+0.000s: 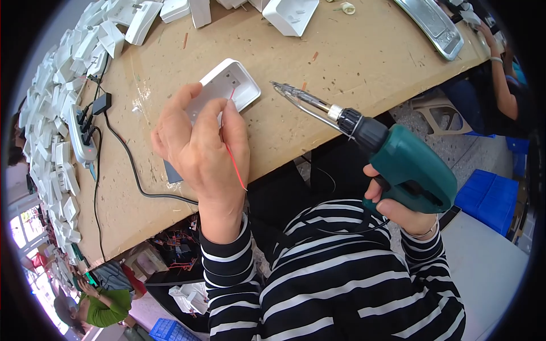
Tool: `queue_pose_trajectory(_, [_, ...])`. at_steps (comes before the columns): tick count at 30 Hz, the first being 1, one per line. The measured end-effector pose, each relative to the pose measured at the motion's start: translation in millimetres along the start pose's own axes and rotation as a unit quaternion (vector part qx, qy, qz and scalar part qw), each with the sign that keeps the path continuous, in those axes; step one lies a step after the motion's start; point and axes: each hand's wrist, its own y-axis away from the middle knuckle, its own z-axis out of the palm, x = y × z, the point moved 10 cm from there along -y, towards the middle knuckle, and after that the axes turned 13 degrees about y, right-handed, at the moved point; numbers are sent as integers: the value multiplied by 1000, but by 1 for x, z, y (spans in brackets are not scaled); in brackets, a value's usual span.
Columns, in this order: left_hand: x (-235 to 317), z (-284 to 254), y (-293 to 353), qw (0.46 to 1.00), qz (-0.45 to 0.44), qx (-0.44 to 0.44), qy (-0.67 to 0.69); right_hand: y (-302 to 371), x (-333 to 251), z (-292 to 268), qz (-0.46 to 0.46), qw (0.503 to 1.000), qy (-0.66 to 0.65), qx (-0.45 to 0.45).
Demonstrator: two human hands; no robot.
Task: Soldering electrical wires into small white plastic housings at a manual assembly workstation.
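My left hand (pixel 207 133) pinches a thin red wire (pixel 234 162) between thumb and forefinger. One end of the wire points into a white plastic housing (pixel 247 85); the other hangs over my palm toward the wrist. That housing lies open side up on the table, and my left fingers cover its near part. In my right hand (pixel 395 207) is a green pistol-grip soldering gun (pixel 418 165), its metal tip and thin feed tube pointing left toward the housing, apart from it. A cable trails from the gun's grip across my lap.
Many white plastic housings (pixel 62 148) are heaped along the table's left edge. A white power strip (pixel 82 139) with black cables stands before them. A metal tray (pixel 435 28) sits at the far right, near another person's arm (pixel 503 85). Blue crates (pixel 486 199) are on the right.
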Motion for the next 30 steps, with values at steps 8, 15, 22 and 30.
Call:
queue_pose_trajectory(8, [-5,8,-4,999,-28,-11,-33,-6,13,10,14,1000,-1,13])
queue_pose_trajectory(15, [-3,12,-5,997,-30,-24,-72,-12,16,16,33,999,-7,7])
queue_pose_trajectory(22, [-5,15,-5,995,-45,-27,-87,-13,17,18,18,1000,-13,3])
queue_pose_trajectory(30, [-4,14,-4,995,-35,-24,-89,-20,13,22,48,998,-42,1])
